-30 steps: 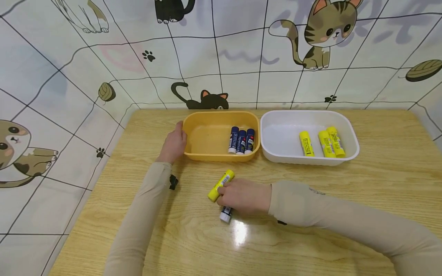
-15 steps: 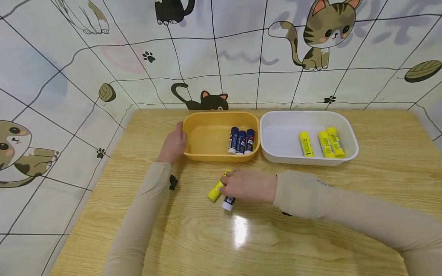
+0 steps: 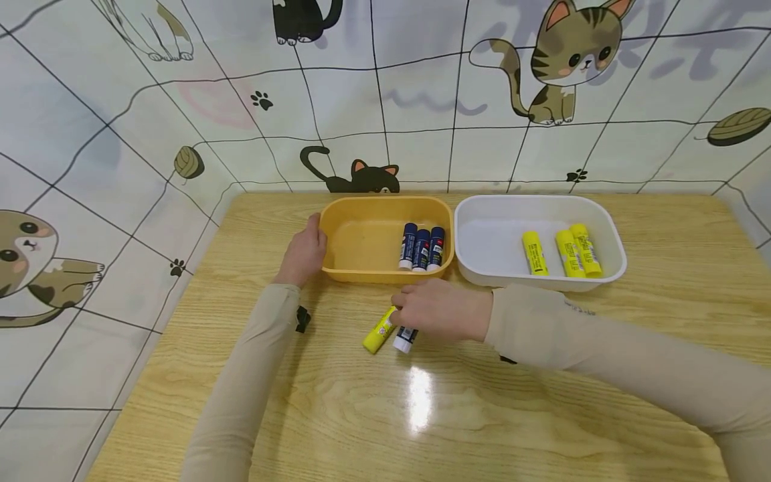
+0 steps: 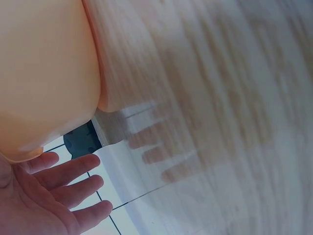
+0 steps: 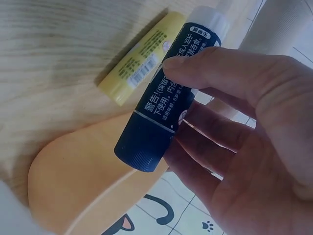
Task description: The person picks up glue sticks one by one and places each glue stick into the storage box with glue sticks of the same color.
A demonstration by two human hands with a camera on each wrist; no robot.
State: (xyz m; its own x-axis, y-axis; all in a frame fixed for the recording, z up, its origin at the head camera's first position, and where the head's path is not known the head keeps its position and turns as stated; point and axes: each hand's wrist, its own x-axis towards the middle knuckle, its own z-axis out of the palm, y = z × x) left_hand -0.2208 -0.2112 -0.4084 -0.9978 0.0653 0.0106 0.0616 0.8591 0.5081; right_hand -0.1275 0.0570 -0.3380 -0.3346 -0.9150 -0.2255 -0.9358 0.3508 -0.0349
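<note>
My right hand [image 3: 444, 309] pinches a dark blue glue stick [image 3: 405, 339] with a white end, just in front of the orange tray [image 3: 352, 275]. In the right wrist view the thumb presses on the label of this glue stick [image 5: 168, 90], with the fingers behind it. Beside it on the table lies a yellow glue stick [image 3: 378, 333], partly covered by the hand. At the orange tray's left end rests my left hand [image 3: 303, 253]. In the left wrist view its fingers [image 4: 78, 191] stretch out loosely beside the tray wall [image 4: 46, 63]; its thumb is hidden.
Three dark blue glue sticks [image 3: 421, 249] lie at the right side of the orange tray. A white tray [image 3: 482, 273] touches it on the right and contains three yellow glue sticks [image 3: 569, 252]. Behind the wooden table [image 3: 337, 415] stands a cat-patterned wall [image 3: 421, 154].
My right hand has lifted the dark blue glue stick and moved it away from me, toward the trays and slightly right. My left hand stays at the orange tray.
</note>
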